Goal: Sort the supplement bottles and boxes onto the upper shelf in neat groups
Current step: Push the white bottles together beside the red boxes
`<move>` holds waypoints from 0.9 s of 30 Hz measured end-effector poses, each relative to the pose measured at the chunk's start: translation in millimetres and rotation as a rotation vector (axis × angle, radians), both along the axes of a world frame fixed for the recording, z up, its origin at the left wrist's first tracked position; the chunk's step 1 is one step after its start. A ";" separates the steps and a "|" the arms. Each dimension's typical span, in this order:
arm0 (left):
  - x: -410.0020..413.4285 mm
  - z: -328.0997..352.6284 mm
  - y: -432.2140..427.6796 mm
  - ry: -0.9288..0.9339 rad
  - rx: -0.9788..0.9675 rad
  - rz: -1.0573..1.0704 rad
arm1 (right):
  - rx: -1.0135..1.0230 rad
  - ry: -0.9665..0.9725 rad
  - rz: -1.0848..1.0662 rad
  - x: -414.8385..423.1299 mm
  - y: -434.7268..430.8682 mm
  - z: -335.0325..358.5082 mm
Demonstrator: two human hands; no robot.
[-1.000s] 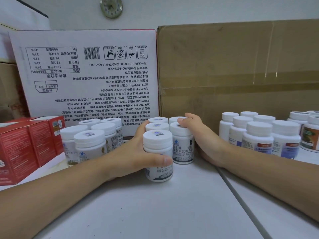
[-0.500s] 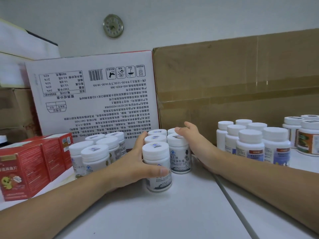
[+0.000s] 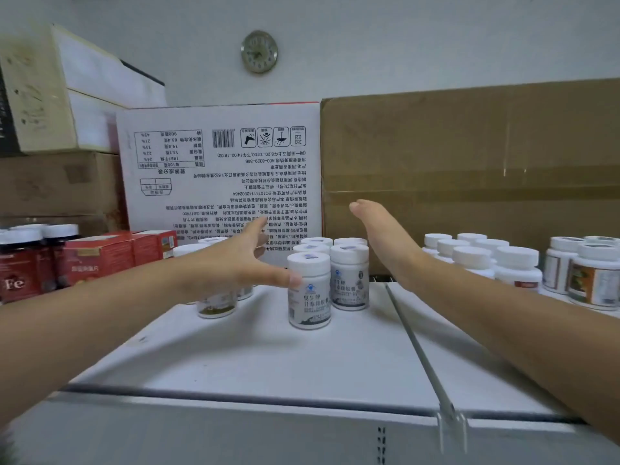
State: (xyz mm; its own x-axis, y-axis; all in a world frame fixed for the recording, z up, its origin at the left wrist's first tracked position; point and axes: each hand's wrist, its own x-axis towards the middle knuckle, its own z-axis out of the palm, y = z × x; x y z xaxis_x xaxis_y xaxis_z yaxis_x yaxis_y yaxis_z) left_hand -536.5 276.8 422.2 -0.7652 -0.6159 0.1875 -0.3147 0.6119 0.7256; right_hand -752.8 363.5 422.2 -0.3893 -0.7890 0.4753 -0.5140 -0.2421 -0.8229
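A cluster of white supplement bottles [image 3: 349, 276] stands mid-shelf on the white upper shelf [image 3: 255, 357]; the front bottle [image 3: 309, 290] has a blue logo. My left hand [image 3: 235, 266] hovers just left of this cluster with fingers spread, thumb tip beside the front bottle's cap. My right hand [image 3: 385, 239] is raised flat on the cluster's right side, fingers straight, holding nothing. More white bottles [image 3: 214, 303] sit behind my left hand, partly hidden. Red boxes [image 3: 100, 260] stand at the left.
White-capped bottles [image 3: 483, 260] and larger labelled bottles [image 3: 590, 280] stand at the right. Dark jars with white lids [image 3: 23, 263] are at far left. A white printed carton [image 3: 221, 169] and a brown carton [image 3: 469, 162] form the back. A metal divider [image 3: 416, 347] crosses the shelf.
Both hands have let go of the bottle cluster, opened and lifted away from it. The camera has tilted up and drawn back, showing the shelf's front edge.
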 end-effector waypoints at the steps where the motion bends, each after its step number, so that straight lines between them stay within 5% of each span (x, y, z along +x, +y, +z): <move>1: 0.2 -3.0 3.2 -0.015 0.017 -0.003 | -0.004 0.010 -0.011 1.6 1.8 2.4; 10: 43.9 35.3 -4.8 -0.138 -0.323 -0.049 | -0.023 0.238 -0.078 54.1 11.6 54.3; 13: 69.1 37.3 -25.0 -0.072 -0.283 -0.060 | -0.032 0.222 -0.060 89.7 -3.5 63.0; 18: 91.1 5.4 -64.3 0.191 -0.102 0.001 | 0.020 0.124 -0.031 142.3 -54.6 56.8; 27: 85.3 -18.8 -101.7 0.293 -0.080 0.054 | 0.122 -0.306 -0.154 161.2 -125.9 -4.3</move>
